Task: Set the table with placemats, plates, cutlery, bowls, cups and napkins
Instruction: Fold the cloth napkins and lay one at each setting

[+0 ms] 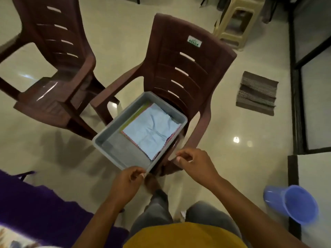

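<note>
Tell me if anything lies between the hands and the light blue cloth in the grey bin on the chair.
Nothing visible covers the light blue cloth napkin; it lies on top of the stack inside the open grey plastic bin. Only the bin's near wall stands between it and the left hand and right hand, so they must reach over the rim.

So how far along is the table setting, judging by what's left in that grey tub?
Probably well along, though no laid table is in view. The grey tub on the brown chair holds only a stack of cloths, light blue cloth on top. Left hand is at the tub's near corner; right hand hovers beside it. These cloths remain to be laid.
</note>
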The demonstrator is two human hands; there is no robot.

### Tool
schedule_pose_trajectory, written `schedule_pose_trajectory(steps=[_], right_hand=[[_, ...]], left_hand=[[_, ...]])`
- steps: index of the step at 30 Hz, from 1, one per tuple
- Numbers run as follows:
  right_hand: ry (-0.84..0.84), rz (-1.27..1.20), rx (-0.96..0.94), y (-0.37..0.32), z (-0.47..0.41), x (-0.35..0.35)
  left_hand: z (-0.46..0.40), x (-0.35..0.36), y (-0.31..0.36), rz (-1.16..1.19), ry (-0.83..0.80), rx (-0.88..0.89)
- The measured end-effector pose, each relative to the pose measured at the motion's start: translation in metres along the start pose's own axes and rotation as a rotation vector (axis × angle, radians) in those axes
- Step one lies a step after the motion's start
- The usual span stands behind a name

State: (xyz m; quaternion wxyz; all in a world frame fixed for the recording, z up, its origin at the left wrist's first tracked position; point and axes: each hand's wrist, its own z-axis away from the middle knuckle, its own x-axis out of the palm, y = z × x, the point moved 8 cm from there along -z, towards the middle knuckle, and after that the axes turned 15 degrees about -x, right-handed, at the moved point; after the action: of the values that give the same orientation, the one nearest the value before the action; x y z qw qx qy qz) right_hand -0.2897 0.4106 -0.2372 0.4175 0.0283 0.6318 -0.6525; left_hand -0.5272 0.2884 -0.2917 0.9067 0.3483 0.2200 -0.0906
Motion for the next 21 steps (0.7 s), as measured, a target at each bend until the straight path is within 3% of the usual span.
schedule_pose_trajectory(steps=[6, 13, 21], right_hand=[[-0.004, 0.039, 0.021, 0.031, -0.080, 0.016], [-0.294, 0.200, -0.002, 0.109, -0.190, 0.069], [-0.500, 0.395, -0.130, 0.186, -0.291, 0.126]], left_hand=[[-0.079, -0.010, 0.005, -0.120, 0.026, -0.014], [-0.177, 0.015, 0.019, -0.148, 0.060, -0.102], [-0.267, 0.056, 0.010, -0.254, 0.280, -0.230]])
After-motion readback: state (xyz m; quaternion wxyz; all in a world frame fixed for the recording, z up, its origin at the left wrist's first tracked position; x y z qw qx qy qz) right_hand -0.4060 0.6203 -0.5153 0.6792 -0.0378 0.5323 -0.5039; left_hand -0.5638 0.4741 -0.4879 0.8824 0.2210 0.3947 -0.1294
